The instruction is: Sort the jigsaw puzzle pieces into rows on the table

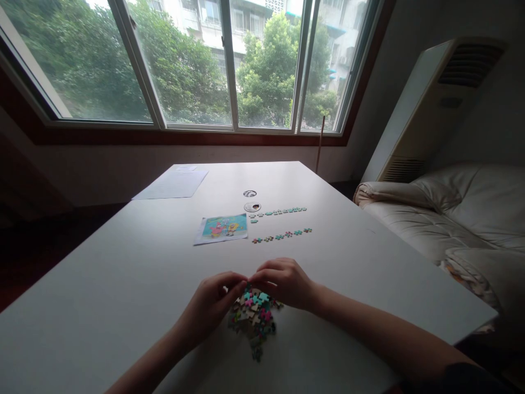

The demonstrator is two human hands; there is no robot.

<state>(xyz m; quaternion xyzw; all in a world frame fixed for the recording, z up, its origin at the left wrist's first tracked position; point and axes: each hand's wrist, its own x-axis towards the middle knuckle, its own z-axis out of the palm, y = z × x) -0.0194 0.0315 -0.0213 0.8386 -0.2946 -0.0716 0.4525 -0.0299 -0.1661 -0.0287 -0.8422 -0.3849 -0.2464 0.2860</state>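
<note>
My left hand point(217, 298) and my right hand point(285, 280) meet fingertip to fingertip over the far edge of a heap of jigsaw puzzle pieces point(253, 313). Thumb and fingers of both hands are pinched together; whatever sits between them is too small to make out. The heap mixes turquoise, pink and dark pieces with bare cardboard backs. Beyond my hands, loose pieces lie in an upper row point(283, 211) and a lower row point(283, 235). Left of these rows lies a picture sheet point(223, 227) with pink and yellow cartoon figures on turquoise.
Two round items, a far one point(250, 193) and a nearer one point(252, 207), lie on the white table point(135, 273) behind the picture. Paper sheets point(172, 183) rest at its far left corner. A pale sofa point(426, 219) stands to the right, below a window point(229, 65).
</note>
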